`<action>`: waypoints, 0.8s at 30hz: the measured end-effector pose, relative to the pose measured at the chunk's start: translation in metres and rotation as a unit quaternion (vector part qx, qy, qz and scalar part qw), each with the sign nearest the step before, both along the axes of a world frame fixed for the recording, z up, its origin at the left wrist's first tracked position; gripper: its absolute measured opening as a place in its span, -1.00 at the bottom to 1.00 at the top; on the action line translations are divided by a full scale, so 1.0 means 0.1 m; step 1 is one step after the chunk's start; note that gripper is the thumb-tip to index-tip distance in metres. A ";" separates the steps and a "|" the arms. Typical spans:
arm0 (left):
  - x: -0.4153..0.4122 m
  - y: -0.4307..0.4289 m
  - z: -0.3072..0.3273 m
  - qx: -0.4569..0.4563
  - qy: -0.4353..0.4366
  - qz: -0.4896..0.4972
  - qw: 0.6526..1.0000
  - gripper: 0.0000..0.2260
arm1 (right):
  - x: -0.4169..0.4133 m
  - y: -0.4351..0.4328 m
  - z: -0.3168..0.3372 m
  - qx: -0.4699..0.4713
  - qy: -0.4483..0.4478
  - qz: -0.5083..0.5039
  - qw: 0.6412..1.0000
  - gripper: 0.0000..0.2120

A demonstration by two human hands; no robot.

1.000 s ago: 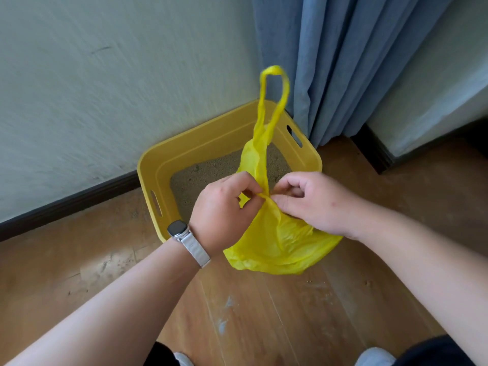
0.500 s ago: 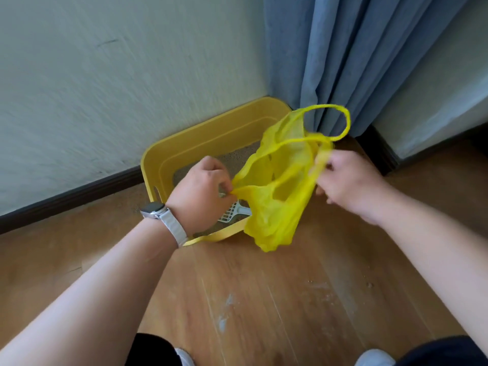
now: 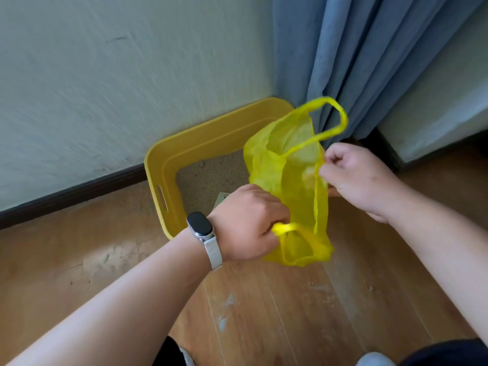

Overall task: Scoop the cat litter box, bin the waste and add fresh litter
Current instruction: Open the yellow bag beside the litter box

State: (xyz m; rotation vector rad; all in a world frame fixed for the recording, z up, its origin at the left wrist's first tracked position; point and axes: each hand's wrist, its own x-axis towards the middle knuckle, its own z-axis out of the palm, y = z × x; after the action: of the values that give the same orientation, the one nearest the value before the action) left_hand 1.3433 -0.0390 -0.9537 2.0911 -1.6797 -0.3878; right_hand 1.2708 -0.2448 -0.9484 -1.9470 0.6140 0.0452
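A yellow litter box [image 3: 169, 165] stands in the corner against the wall, with sandy litter [image 3: 211, 175] inside. In front of it I hold a thin yellow plastic bag [image 3: 287, 180] up in the air. My left hand [image 3: 248, 223] grips one handle loop low at the bag's near side. My right hand [image 3: 356, 178] pinches the bag's rim on the right, and the other handle loop sticks up above it. The bag's mouth gapes between my hands. A pale corner of something [image 3: 223, 198] shows in the litter behind my left hand; the rest is hidden.
A pale wall with a dark skirting board [image 3: 74, 194] runs behind the box. A blue curtain [image 3: 356, 56] hangs right of the box. The wooden floor [image 3: 277, 313] carries scattered litter grains and pale scuffs. My shoes show at the bottom edge.
The bag went from pinched together in front of me to pulled apart. My left hand dropped lower with one handle, my right hand moved right, and the mouth widened.
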 end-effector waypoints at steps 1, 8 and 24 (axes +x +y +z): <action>-0.02 -0.01 0.00 -0.014 -0.007 0.005 1.000 -0.73 | 0.00 0.00 0.01 0.011 0.001 0.002 1.000 -0.87; -0.19 -0.15 -0.05 -0.180 -0.056 0.007 0.982 -0.86 | -0.01 0.12 0.02 -0.033 -0.003 0.111 0.993 -0.84; -0.03 -0.24 -0.37 0.167 -0.026 0.261 0.950 -0.72 | -0.05 0.30 0.22 -0.083 0.001 0.172 0.982 -0.81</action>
State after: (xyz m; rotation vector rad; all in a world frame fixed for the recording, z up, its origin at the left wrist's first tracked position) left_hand 1.3403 -0.0632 -0.9911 2.7031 -1.0666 -0.4692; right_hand 1.2657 -0.2152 -0.9267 -2.1971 0.2826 0.2170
